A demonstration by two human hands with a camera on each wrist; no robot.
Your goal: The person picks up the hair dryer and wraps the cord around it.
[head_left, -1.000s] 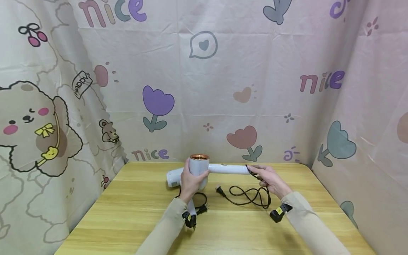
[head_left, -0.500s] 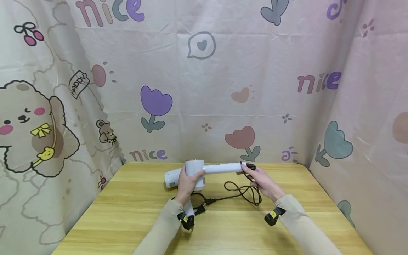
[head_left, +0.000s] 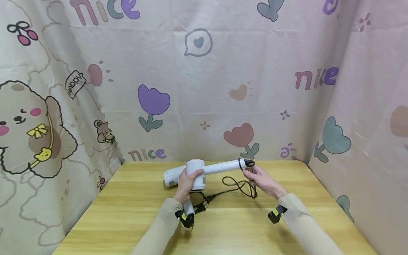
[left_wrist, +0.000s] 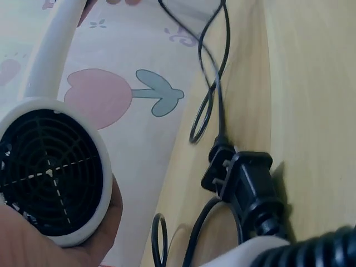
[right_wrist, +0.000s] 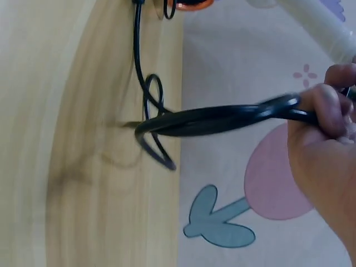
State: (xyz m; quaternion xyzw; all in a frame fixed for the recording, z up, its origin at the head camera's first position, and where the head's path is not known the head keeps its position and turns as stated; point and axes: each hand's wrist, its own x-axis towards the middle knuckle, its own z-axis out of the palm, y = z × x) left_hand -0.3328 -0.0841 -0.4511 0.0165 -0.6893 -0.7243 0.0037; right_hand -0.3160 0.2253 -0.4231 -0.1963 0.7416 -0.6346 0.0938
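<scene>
My left hand (head_left: 186, 185) grips the round white head of a hair dryer (head_left: 195, 170), tilted above the table. In the left wrist view its black grille (left_wrist: 50, 172) faces the camera. Its white handle (head_left: 223, 167) stretches right and slightly up, with black cord (head_left: 240, 163) looped round its end. Just below that end, my right hand (head_left: 264, 180) pinches the cord, bunched into strands (right_wrist: 222, 118) in the right wrist view. A second white hair dryer (head_left: 173, 175) lies behind the left hand, partly hidden, its handle (head_left: 188, 206) pointing toward me.
On the wooden table (head_left: 236, 230), the held dryer's cord (head_left: 239, 186) trails in loops to a black plug (left_wrist: 219, 153). Another black plug (left_wrist: 253, 181) lies right beside it, near the second dryer's handle. A patterned curtain (head_left: 197, 88) hangs behind the table and at both sides.
The held hair dryer has tilted, so its copper opening no longer shows, and its handle end has risen. The cord's plug has shifted left beside the other plug. The right hand has dropped slightly below the handle.
</scene>
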